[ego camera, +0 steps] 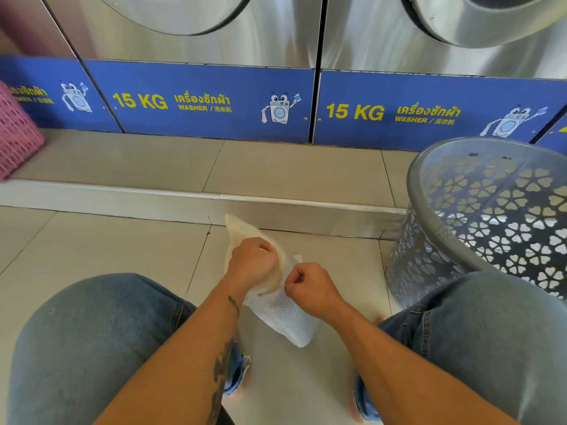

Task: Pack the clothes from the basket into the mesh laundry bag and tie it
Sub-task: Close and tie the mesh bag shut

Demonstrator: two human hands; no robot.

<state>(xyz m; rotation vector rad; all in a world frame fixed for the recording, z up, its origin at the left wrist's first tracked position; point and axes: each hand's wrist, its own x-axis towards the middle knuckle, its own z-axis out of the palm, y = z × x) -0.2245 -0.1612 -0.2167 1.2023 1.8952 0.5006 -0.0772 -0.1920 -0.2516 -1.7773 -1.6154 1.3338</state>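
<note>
A white mesh laundry bag [282,314] hangs between my knees above the tiled floor, looking flat and limp. My left hand [253,262] grips the bag's upper edge in a fist, with a point of mesh sticking up behind it. My right hand [306,285] pinches the mesh just to the right of the left hand. A grey plastic basket [429,210] with flower-shaped holes stands at the right, tilted toward me; no clothes show inside the part that is visible.
Two steel washers with blue "15 KG" panels [199,102] stand on a raised tiled step [214,197] ahead. A pink plastic basket [15,133] sits on the step at far left. My jeans-clad knees [92,332] frame the bag on both sides.
</note>
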